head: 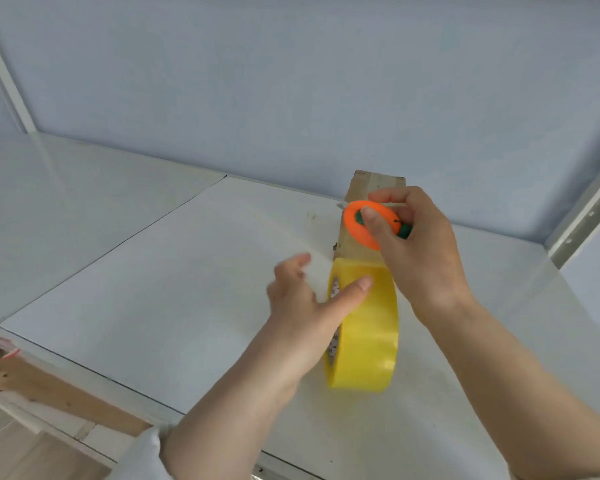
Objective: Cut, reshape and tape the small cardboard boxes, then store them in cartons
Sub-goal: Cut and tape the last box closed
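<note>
— Where were the arms?

— Both bare forearms reached forward from the lower edge, the left rising from the lower middle, the right slanting in from the lower right corner.

— And the left hand (302, 299)?

— Its thumb lay straight along the outer band of the tape roll (368, 327). The fingers (291, 268) were spread upward beside the roll's side face, blurred and not wrapped around it.

— The right hand (420, 251)?

— Higher and farther forward, wrist bent, knuckles up. Thumb and curled fingers pinched the orange cutter (355, 230).
</note>
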### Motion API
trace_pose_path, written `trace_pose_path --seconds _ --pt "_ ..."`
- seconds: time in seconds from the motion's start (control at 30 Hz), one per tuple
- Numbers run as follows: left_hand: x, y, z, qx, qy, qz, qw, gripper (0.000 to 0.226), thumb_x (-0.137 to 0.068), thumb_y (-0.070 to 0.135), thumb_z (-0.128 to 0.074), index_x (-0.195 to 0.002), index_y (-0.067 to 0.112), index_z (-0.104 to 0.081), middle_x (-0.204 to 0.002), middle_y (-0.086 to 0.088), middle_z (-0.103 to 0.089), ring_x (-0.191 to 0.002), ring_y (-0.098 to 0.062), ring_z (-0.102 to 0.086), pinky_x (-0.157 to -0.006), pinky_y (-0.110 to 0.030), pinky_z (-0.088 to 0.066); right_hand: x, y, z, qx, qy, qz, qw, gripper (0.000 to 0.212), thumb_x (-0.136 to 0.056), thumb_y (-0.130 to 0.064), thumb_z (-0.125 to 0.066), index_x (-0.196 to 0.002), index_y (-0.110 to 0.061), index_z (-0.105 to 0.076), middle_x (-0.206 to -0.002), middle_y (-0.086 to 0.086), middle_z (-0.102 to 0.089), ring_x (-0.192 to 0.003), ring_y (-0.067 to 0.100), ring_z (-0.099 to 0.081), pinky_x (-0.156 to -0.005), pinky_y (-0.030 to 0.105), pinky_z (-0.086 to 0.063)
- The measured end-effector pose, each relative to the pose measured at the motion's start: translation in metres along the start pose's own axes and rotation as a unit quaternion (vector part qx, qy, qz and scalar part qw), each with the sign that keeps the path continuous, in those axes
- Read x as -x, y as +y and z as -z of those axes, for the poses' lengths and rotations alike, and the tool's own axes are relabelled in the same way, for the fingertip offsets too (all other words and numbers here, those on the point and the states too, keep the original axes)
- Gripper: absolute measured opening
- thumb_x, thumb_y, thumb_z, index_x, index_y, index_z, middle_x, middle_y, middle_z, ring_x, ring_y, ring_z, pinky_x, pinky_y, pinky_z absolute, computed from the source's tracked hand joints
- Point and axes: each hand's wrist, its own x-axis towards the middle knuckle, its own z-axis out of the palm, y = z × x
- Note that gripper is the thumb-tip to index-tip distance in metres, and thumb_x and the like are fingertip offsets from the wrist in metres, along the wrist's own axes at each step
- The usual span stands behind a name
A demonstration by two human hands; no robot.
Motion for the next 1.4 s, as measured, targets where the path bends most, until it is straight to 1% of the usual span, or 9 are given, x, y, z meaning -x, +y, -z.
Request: trace_pose_path --seconds 0.1,0.2,0.43,0.57,0.7,0.9,1.1,1.27,1.4 --pt "-0.002 0.0 0.007 0.149 -0.109 0.093 0.978 0.06 -0.07 0.045 -0.071 -0.118 0.014 -0.055 -0.11 -0.008 -0.068 -0.102 -0.023 -0.065 -0.095 -0.041 -0.049 -0.008 -0.001 -0.001 -0.022 -0.021 -0.06 0.998 0.005 -0.09 -0.026 -0.06 -0.09 -0.03 -0.059 -0.092 -0.006 -0.063 -0.081 0.005 -0.056 -0.067 0.019 -0.042" --pt "-0.009 -0.004 0.022 0.143 -0.14 0.064 0.978 0.026 -0.086 0.032 -0.062 -0.096 0.008 -0.067 -0.1 -0.012 -0.071 -0.095 -0.025 -0.066 -0.098 -0.045 -0.045 -0.019 -0.011 -0.007 -0.028 -0.089 -0.109 0.99 0.007 -0.092 -0.025 -0.058 -0.092 -0.02 -0.064 -0.083 0.0 -0.063 -0.065 0.003 -0.056 -0.057 0.018 -0.039" --pt "-0.03 -0.004 0.092 0.092 -0.036 -0.022 0.995 0.019 -0.084 0.03 -0.065 -0.099 0.018 -0.065 -0.089 0.005 -0.068 -0.081 -0.009 -0.062 -0.068 -0.018 -0.045 -0.045 -0.035 -0.07 0.056 -0.199 -0.153 0.966 0.027 -0.093 -0.038 -0.053 -0.082 -0.02 -0.069 -0.052 -0.012 -0.051 -0.049 0.002 -0.045 -0.05 0.014 -0.034" --pt "-0.054 -0.01 0.148 0.046 0.031 -0.06 0.997 0.018 -0.089 0.026 -0.058 -0.104 0.017 -0.062 -0.092 0.006 -0.066 -0.076 -0.004 -0.061 -0.053 -0.005 -0.041 -0.05 -0.037 -0.138 0.068 -0.187 -0.153 0.968 0.034 -0.094 -0.049 -0.043 -0.08 -0.028 -0.065 -0.086 -0.005 -0.064 -0.077 0.007 -0.055 -0.078 0.026 -0.044" --pt "-0.082 -0.014 0.191 -0.052 0.071 -0.105 0.991 0.016 -0.091 0.03 -0.053 -0.102 0.02 -0.059 -0.089 0.011 -0.062 -0.079 -0.002 -0.058 -0.062 -0.01 -0.042 -0.058 -0.041 -0.189 0.063 -0.2 -0.143 0.967 0.04 -0.096 -0.053 -0.032 -0.101 -0.031 -0.064 -0.094 -0.01 -0.059 -0.088 0.011 -0.054 -0.071 0.018 -0.038" --pt "-0.116 -0.013 0.201 -0.271 0.148 -0.191 0.932 0.031 -0.094 0.032 -0.048 -0.122 0.016 -0.049 -0.112 0.003 -0.058 -0.105 -0.016 -0.053 -0.079 -0.024 -0.037 -0.057 -0.017 -0.21 0.078 -0.042 -0.047 0.995 0.051 -0.095 -0.043 -0.043 -0.14 -0.022 -0.039 -0.138 -0.001 -0.042 -0.131 0.014 -0.035 -0.107 0.031 -0.032" --pt "-0.14 -0.031 0.175 -0.466 0.108 -0.232 0.847 0.035 -0.096 0.036 -0.042 -0.125 0.015 -0.042 -0.121 0.001 -0.053 -0.113 -0.017 -0.048 -0.084 -0.021 -0.03 -0.043 0.009 -0.165 0.123 0.035 -0.002 0.992 0.042 -0.09 -0.036 -0.054 -0.128 -0.02 -0.05 -0.123 -0.014 -0.046 -0.123 0.013 -0.042 -0.104 0.033 -0.037" --pt "-0.15 -0.042 0.155 -0.55 0.095 -0.2 0.806 0.036 -0.093 0.032 -0.051 -0.119 0.007 -0.043 -0.117 -0.007 -0.051 -0.109 -0.025 -0.05 -0.088 -0.03 -0.038 -0.039 0.044 -0.093 0.308 0.158 0.022 0.938 0.058 -0.078 -0.044 -0.065 -0.126 -0.014 -0.054 -0.135 0.007 -0.048 -0.133 0.03 -0.028 -0.105 0.045 -0.028" --pt "-0.158 -0.054 0.141 -0.489 0.177 -0.312 0.795 0.053 -0.068 0.02 -0.08 -0.108 -0.006 -0.058 -0.102 -0.025 -0.058 -0.093 -0.042 -0.055 -0.08 -0.048 -0.047 -0.054 0.07 -0.069 0.421 0.152 -0.007 0.894 0.075 -0.07 -0.06 -0.065 -0.132 -0.021 -0.048 -0.147 0.009 -0.032 -0.141 0.034 -0.011 -0.104 0.052 -0.023"
